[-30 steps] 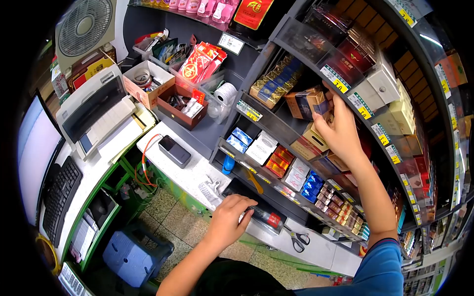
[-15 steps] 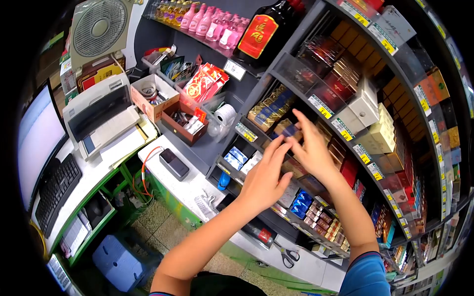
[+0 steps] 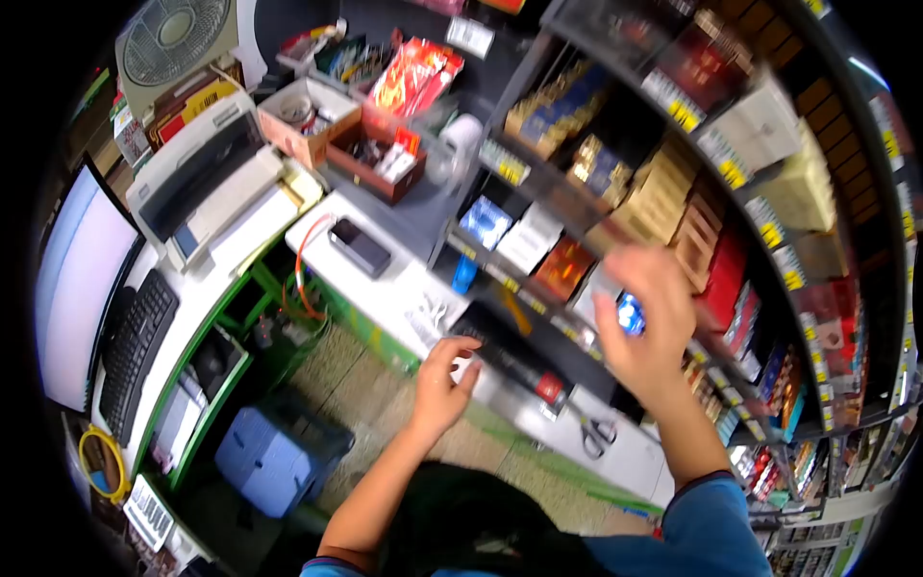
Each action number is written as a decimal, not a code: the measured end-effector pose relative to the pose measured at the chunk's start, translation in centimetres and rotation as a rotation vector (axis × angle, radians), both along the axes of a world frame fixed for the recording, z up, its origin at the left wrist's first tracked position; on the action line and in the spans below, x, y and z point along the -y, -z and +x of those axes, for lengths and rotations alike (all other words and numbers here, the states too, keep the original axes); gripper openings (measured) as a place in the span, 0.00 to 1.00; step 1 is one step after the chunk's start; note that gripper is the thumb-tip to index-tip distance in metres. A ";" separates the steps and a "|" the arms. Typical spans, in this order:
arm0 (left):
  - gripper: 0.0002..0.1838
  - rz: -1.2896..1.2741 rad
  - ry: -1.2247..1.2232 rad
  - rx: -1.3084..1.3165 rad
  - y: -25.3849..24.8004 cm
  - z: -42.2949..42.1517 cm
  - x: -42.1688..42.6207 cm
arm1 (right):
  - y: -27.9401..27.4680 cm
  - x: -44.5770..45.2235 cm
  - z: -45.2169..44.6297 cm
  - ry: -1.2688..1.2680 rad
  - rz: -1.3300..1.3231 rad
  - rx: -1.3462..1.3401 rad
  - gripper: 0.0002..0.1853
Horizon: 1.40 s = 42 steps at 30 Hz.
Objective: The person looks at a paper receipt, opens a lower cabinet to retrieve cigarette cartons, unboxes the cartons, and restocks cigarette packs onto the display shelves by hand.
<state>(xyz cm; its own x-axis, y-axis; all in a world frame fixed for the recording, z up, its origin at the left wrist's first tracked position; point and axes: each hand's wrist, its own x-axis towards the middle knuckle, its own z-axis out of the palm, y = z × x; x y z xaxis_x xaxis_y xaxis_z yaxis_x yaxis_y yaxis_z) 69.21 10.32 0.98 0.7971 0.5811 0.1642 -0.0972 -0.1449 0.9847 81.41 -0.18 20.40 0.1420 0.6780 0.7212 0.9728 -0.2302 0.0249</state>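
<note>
My right hand (image 3: 649, 322) is blurred in front of the shelf rack (image 3: 558, 197), its grip released: thumb and curled fingers stand apart, and shiny blue packs (image 3: 631, 313) show through the gap. Whether my fingers touch those packs I cannot tell. From this hand, an orange pack (image 3: 562, 267) sits at 10 o'clock, gold-and-blue packs (image 3: 598, 171) at 11, tan cartons (image 3: 661, 200) at 12 and a red box (image 3: 719, 284) at 2.

My left hand (image 3: 444, 387) hangs relaxed near the counter (image 3: 635, 464) edge, fingers loosely bent and thumb clear of them. A long black item (image 3: 510, 358) with a red label lies just beside it at 2 o'clock. Further off from this hand are scissors (image 3: 594, 438) between 3 and 4, a blue stool (image 3: 264, 462) at 8, a keyboard (image 3: 137, 351) at 9 and a black device (image 3: 360, 247) at 11.
</note>
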 end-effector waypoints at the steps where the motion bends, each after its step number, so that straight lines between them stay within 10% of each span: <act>1: 0.11 -0.100 -0.018 -0.094 2.5 -1.6 0.6 | 3.2 1.3 -1.3 -0.080 -0.004 -0.114 0.11; 7: 0.10 -0.291 0.038 -0.441 11.6 -10.1 3.6 | 20.9 7.7 -3.3 0.368 -0.365 -0.590 0.24; 10: 0.12 -0.370 0.088 -0.494 11.0 -10.4 3.6 | 24.1 8.7 -1.9 0.547 -0.612 -0.632 0.48; 14: 0.11 -0.261 0.125 -0.464 9.0 -7.6 3.1 | 25.6 7.8 0.1 0.640 -0.801 -0.661 0.52; 20: 0.13 -0.337 0.253 -0.435 7.9 -5.9 2.9 | 23.9 8.9 -0.8 0.584 -0.598 -0.737 0.48; 26: 0.37 -0.833 0.309 -0.427 3.4 -6.1 6.9 | 19.8 10.2 -7.8 0.413 -0.210 -0.869 0.43; 39: 0.24 -1.363 0.171 -0.044 -0.7 -12.1 6.8 | 13.0 14.8 -16.5 0.337 -0.091 -1.020 0.33; 42: 0.25 -1.364 0.248 -0.064 -0.9 -13.5 7.3 | 13.0 17.3 -18.0 0.076 0.065 -1.989 0.32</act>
